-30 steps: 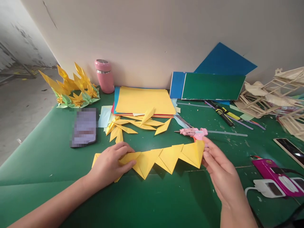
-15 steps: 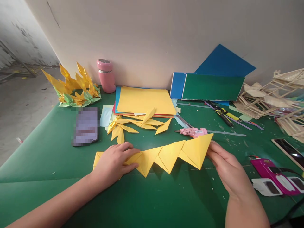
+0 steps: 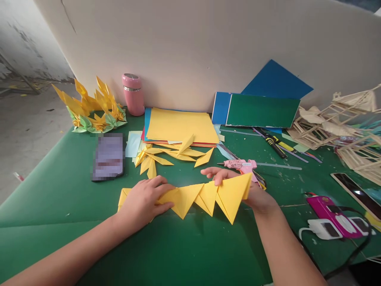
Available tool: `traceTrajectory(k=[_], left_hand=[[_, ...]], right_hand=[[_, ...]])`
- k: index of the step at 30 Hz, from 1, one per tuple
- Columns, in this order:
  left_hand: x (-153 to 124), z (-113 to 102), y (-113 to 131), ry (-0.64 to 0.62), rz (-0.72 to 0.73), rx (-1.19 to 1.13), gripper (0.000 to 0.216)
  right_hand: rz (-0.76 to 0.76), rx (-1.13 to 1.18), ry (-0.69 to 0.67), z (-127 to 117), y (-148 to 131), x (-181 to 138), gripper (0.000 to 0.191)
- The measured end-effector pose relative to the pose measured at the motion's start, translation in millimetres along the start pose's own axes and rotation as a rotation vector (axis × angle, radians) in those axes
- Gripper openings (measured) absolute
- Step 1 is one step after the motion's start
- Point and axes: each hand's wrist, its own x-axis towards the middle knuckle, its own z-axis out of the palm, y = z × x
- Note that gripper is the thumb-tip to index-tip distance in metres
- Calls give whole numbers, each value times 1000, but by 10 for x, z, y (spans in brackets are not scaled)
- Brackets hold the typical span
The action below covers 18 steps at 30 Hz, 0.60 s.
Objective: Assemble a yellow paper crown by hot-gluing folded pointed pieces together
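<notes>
Yellow paper chain [image 3: 205, 196] of folded triangles lies across the green tabletop [image 3: 184, 246] in front of me. My left grip [image 3: 143, 200] rests flat and unclenched on its left end, pinning it down. My right grip [image 3: 256, 195] holds the rightmost triangle tilted up, just beside the pink glue gun [image 3: 242, 166].

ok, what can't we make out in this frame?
Head view only:
- Palm and grip of the right hand: hidden behind the yellow folded chain.
- Left end of the chain: covered by the left hand.
- Handle of the pink glue gun: behind the right hand.
- Face of the flat slab left of the paper stack: blurred out.
- Far side of the stick frames: cut off by the right edge.
</notes>
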Motion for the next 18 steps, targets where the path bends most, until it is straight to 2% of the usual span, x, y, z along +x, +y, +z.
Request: traceTrajectory(k=[3, 8, 11, 14, 18], left_hand=[[-9, 3, 0, 16, -13, -20, 30], [-24, 37, -21, 67, -42, -148, 28], [-64, 24, -60, 83, -44, -261, 40], [-114, -74, -101, 3, -53, -344, 45], [-136, -241, -141, -171, -90, -414, 36]], right_hand=[[38, -9, -87, 95, -14, 167, 36], [102, -35, -138, 325, 46, 415, 36], [103, -106, -134, 406, 95, 445, 32], [95, -128, -112, 439, 139, 417, 27], [74, -140, -86, 470, 178, 385, 18]])
